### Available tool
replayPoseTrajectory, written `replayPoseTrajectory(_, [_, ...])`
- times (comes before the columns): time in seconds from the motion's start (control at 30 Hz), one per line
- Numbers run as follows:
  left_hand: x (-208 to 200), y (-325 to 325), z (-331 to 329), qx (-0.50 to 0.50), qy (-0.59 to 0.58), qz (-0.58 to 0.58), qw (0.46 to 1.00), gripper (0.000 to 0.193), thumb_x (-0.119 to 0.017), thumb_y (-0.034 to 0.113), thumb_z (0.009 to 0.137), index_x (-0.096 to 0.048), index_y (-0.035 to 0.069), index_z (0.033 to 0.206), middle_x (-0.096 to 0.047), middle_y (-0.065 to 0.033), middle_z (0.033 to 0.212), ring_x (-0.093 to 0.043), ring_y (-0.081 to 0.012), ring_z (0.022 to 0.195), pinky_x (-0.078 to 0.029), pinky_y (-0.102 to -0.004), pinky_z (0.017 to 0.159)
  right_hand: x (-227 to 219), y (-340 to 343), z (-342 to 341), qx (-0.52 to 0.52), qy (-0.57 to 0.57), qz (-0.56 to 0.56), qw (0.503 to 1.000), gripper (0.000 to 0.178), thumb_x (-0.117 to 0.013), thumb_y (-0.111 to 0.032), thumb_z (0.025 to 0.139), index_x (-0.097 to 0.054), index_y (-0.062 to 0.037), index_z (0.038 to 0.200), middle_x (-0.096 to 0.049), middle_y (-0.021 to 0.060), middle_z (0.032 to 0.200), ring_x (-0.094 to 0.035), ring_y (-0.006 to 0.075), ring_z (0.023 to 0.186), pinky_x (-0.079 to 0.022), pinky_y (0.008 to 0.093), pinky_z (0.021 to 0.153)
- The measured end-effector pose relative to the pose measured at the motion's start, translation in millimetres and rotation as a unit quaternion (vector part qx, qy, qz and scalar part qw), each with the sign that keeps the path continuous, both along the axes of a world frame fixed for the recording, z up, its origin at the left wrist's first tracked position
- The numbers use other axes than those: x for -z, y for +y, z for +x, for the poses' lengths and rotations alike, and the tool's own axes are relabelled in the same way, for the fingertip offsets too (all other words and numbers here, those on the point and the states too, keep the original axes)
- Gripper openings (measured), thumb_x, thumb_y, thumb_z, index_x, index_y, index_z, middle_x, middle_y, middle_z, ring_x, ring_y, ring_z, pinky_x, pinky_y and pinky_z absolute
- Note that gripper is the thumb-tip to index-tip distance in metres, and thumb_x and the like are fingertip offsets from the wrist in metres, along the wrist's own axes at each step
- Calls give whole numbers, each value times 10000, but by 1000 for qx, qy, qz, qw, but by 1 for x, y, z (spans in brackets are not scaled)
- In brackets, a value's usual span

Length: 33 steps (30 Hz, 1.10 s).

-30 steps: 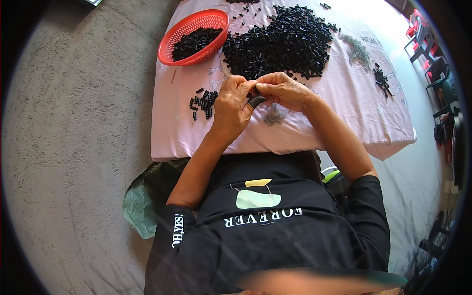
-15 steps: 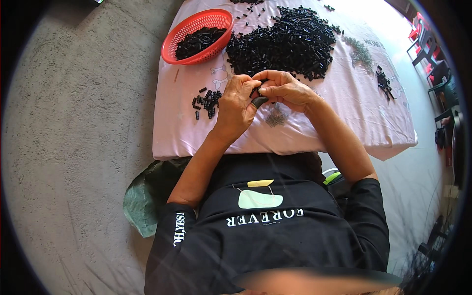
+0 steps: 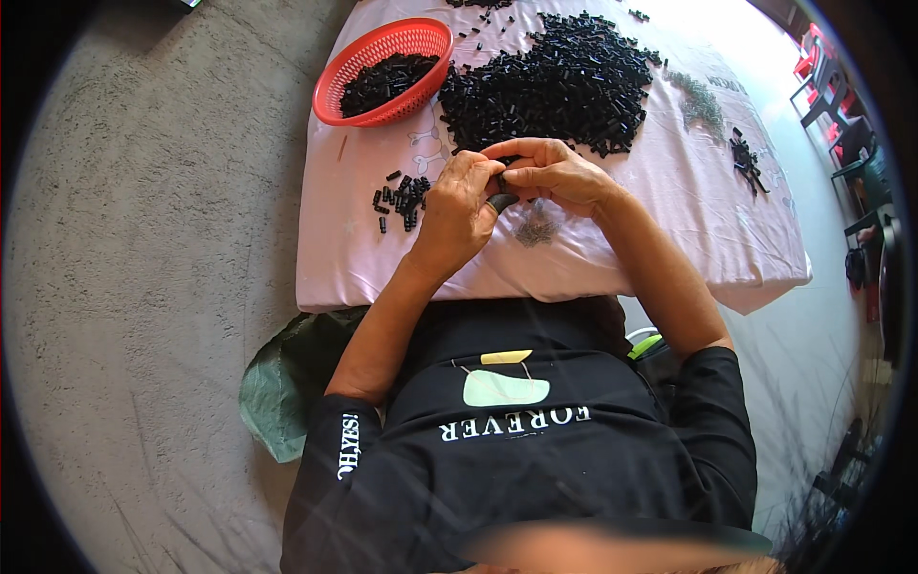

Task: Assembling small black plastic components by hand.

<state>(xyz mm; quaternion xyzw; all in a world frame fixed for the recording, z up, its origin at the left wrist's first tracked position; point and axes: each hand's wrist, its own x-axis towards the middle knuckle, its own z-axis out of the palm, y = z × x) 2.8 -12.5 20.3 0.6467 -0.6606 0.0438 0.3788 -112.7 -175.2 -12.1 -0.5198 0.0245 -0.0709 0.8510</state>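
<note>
My left hand and my right hand meet above the near part of the table, both closed with fingertips pinched together. Between them is a small black cylindrical piece, largely covered by the fingers. A dark cover sits on my left thumb. Just left of my left hand lies a small group of short black cylindrical pieces. Beyond both hands spreads a big heap of similar black pieces. Close under my right hand is a little pile of fine thin greyish bits, too small to make out.
A red plastic basket with black pieces in it stands at the far left of the pink cloth-covered table. On the right lie another fine greyish pile and a few longer black pieces. Chairs stand beyond the right edge.
Both hands stay together in almost the same place. The fingers of my left hand have shifted slightly down around the small black piece.
</note>
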Motion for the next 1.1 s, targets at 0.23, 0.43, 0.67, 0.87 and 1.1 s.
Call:
replayPoseTrajectory(0.23, [1, 1, -3, 4, 7, -5, 1000, 359, -595, -73, 667, -622, 5, 1017, -597, -138, 969, -631, -287, 834, -533, -358, 717, 5, -4, 1, -4, 8, -34, 999, 392, -719, -78, 865, -605, 0, 1231, -710, 69, 1007, -663, 102, 891, -527, 230, 784])
replayPoseTrajectory(0.43, [4, 4, -5, -13, 11, -10, 1000, 341, -606, -86, 661, -636, 2, 989, -612, -128, 922, -640, -268, 813, -537, -344, 693, 7, -5, 1, -25, 15, -60, 998, 371, -723, -83, 862, -626, 2, 1210, -709, 63, 1002, -665, 99, 878, -538, 233, 774])
replayPoseTrajectory(0.67, [9, 9, 22, -85, -12, -14, 996, 301, -593, -83, 692, -654, -3, 976, -646, -133, 886, -658, -246, 775, -536, -334, 707, -2, -3, -1, 31, 45, -51, 997, 297, -674, -153, 921, -649, -8, 1179, -722, 104, 993, -695, 130, 864, -571, 256, 795])
replayPoseTrajectory(0.87, [32, 29, 81, -250, 2, 34, 968, 284, -601, -45, 696, -651, 13, 969, -626, -128, 908, -628, -297, 801, -516, -395, 735, -4, -12, 0, 165, 105, -133, 972, 163, -639, -186, 951, -677, -52, 1036, -703, 38, 847, -677, 96, 730, -536, 216, 647])
replayPoseTrajectory(1.1, [30, 29, 70, -238, -49, 21, 970, 270, -590, -27, 719, -663, 38, 970, -627, -131, 962, -588, -336, 963, -483, -422, 854, 1, -14, 3, 217, 139, -248, 934, 148, -641, -150, 923, -678, -16, 973, -694, 43, 791, -662, 93, 665, -527, 227, 601])
